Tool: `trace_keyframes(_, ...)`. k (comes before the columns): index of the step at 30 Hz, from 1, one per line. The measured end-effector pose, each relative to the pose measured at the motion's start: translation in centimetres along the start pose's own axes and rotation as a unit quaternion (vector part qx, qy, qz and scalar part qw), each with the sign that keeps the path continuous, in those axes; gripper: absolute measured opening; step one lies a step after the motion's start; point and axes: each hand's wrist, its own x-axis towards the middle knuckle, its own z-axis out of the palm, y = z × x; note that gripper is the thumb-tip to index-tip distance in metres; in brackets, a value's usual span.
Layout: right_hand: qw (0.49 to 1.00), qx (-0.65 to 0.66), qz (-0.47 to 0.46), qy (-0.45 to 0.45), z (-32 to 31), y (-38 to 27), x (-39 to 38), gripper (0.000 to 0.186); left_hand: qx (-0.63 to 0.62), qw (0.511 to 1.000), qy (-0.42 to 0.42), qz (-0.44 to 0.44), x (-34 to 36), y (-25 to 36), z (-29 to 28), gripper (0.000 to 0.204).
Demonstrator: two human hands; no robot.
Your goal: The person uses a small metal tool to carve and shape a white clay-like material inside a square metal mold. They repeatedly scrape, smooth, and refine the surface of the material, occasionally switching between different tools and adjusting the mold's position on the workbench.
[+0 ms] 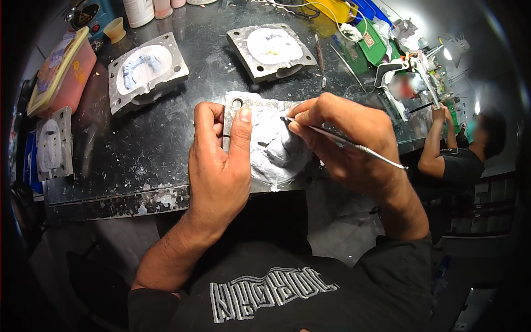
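A metal dental flask half (251,99) filled with white plaster (274,166) is held at the table's near edge. My left hand (221,157) grips its left side, thumb lying over the plaster's edge and fingers behind. Pinched in my right hand (357,135) is a slim metal dental carver (362,148). Its working end meets the upper part of the plaster, where a hollow is in shadow. The carver's other, hooked end points down to the right. My right fingers partly cover the flask's right side.
More plaster-filled flask halves stand on the black table (138,171): one at left (124,97), one at back (249,63), one at far left (67,149). Two thin tools (319,61) lie at back right. A lidded pink box (69,77) stands left; a co-worker (462,157) sits right.
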Motion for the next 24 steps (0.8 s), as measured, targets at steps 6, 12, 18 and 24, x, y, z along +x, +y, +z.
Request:
trace_keyframes(6,0.992,-0.105,-0.072,-0.006,0.8,0.1,0.6,0.013,-0.018,1.000,-0.002,-0.014,-0.1,0.0,0.0,0.022)
trace_keyframes(12,0.993,0.002,-0.057,0.104,2.0,1.1,-0.4,0.011,-0.005,1.000,0.000,-0.019,-0.1,0.7,0.0,0.022)
trace_keyframes(18,0.997,0.068,0.035,0.031,0.6,0.5,-0.4,0.011,0.021,1.000,-0.001,-0.013,0.2,0.2,0.0,0.023)
trace_keyframes(24,0.998,0.051,0.026,0.001,0.1,0.4,0.1,0.012,0.012,1.000,-0.004,-0.020,0.1,0.2,-0.1,0.023)
